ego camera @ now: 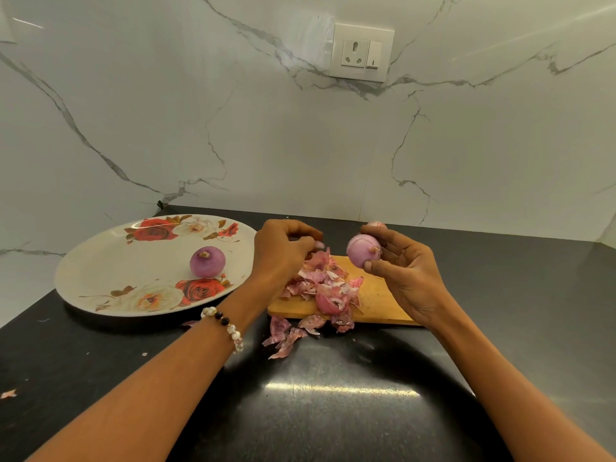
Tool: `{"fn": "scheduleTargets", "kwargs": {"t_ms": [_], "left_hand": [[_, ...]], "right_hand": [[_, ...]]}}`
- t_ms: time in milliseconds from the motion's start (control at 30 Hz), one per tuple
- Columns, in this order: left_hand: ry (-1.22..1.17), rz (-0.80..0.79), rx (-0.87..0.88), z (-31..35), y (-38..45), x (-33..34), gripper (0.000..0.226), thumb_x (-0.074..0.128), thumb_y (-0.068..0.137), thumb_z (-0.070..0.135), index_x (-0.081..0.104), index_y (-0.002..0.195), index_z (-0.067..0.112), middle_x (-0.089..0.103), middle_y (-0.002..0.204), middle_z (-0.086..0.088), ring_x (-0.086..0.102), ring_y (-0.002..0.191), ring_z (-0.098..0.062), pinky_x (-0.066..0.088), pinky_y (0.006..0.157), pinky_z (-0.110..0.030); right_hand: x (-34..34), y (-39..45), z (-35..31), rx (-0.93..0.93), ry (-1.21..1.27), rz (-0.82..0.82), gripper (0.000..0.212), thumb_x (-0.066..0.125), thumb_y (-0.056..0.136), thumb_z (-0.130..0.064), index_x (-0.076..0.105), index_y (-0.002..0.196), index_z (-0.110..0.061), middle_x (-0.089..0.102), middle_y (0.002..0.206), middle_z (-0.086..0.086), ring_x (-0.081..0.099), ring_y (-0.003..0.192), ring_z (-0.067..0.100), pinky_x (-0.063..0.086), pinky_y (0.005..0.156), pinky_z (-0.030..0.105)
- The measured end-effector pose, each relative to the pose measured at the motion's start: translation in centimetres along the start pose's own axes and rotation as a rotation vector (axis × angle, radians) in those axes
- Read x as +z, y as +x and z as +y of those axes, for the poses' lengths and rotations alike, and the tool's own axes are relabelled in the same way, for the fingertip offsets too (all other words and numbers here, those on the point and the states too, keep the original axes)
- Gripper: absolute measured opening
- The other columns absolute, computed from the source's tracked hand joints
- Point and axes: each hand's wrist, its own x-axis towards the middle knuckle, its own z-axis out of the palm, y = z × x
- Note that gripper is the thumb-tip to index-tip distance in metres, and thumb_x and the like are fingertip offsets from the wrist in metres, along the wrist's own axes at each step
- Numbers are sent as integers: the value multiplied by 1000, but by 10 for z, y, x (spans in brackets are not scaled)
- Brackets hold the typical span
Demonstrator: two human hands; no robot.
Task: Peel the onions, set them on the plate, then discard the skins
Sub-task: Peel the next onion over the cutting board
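My right hand (405, 273) grips a mostly peeled purple onion (361, 250) above the wooden cutting board (380, 301). My left hand (283, 248), fingers curled, pinches a small scrap of onion skin (319, 245) over the pile of skins (323, 285) on the board. One peeled onion (207, 261) sits on the white rose-patterned plate (110, 271) at the left. Another onion (376, 225) peeks out behind my right fingers. More skins (286, 335) lie on the counter in front of the board.
The dark counter (333, 411) runs to a marble wall with a socket (361, 53). A small skin scrap (8, 393) lies near the left edge. The plate nearly touches the board's left end.
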Motion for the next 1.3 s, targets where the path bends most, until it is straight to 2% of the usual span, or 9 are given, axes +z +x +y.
{"fn": "scheduleTargets", "kwargs": {"t_ms": [100, 200, 267, 433, 600, 733, 1033, 1167, 1300], "left_hand": [[152, -116, 119, 7, -5, 3, 15, 65, 87, 12, 76, 96, 16, 73, 93, 1, 67, 86, -10, 56, 80, -25], [137, -281, 175, 11, -9, 3, 23, 69, 86, 22, 72, 108, 16, 73, 98, 2, 68, 86, -7, 57, 79, -23], [160, -322, 206, 11, -11, 5, 30, 71, 84, 23, 70, 113, 13, 73, 101, -1, 69, 85, -8, 58, 76, -23], [147, -360, 182, 7, -9, 2, 29, 71, 83, 13, 70, 112, 12, 73, 101, -3, 70, 83, -11, 59, 75, -28], [190, -395, 186, 8, -7, -1, 28, 70, 83, 10, 71, 111, 13, 72, 96, 0, 69, 83, -11, 57, 72, -19], [236, -361, 241, 8, -10, 1, 29, 72, 78, 8, 72, 106, 12, 72, 89, 1, 68, 79, -10, 58, 72, -20], [288, -265, 384, 9, -16, 14, 28, 67, 83, 6, 67, 111, 7, 71, 96, -4, 62, 79, -7, 51, 73, -10], [207, -207, 348, 9, -15, 12, 20, 64, 85, 1, 69, 104, 6, 70, 88, -3, 64, 73, -4, 55, 71, -14], [142, -241, 260, 8, -13, 10, 22, 60, 89, 2, 70, 108, 8, 71, 95, -3, 68, 78, -8, 56, 73, -17]], "right_hand": [[1, -1, 0, 10, -36, -3, 61, 96, 48, -29, 77, 105, -23, 72, 113, 3, 66, 111, 25, 56, 90, 32], [1, -2, 1, 28, -116, -16, 52, 81, 68, 6, 69, 115, -12, 70, 117, 11, 65, 114, 29, 53, 98, 44], [1, -3, 1, 39, -177, -38, 51, 72, 73, 16, 66, 117, -10, 70, 117, 11, 65, 113, 28, 52, 98, 47], [-1, -4, 0, 45, -213, -84, 51, 69, 76, 18, 66, 116, -14, 70, 118, 9, 65, 114, 26, 55, 95, 44], [-2, -5, 0, 58, -223, -107, 50, 69, 76, 17, 67, 115, -14, 71, 116, 8, 65, 113, 26, 55, 94, 43], [-1, -4, -1, 56, -234, -110, 51, 71, 75, 17, 66, 117, -11, 70, 116, 8, 66, 111, 28, 57, 91, 41], [1, -5, -6, -2, -119, -92, 48, 81, 67, -1, 72, 111, -18, 71, 114, 11, 65, 111, 29, 56, 90, 37], [6, -5, -9, 73, 109, -69, 46, 66, 70, 9, 65, 115, -1, 73, 108, 12, 69, 101, 33, 61, 74, 35], [4, -4, -10, 97, 97, -36, 40, 58, 78, 16, 64, 113, -3, 74, 104, 6, 70, 100, 29, 61, 74, 33]]}}
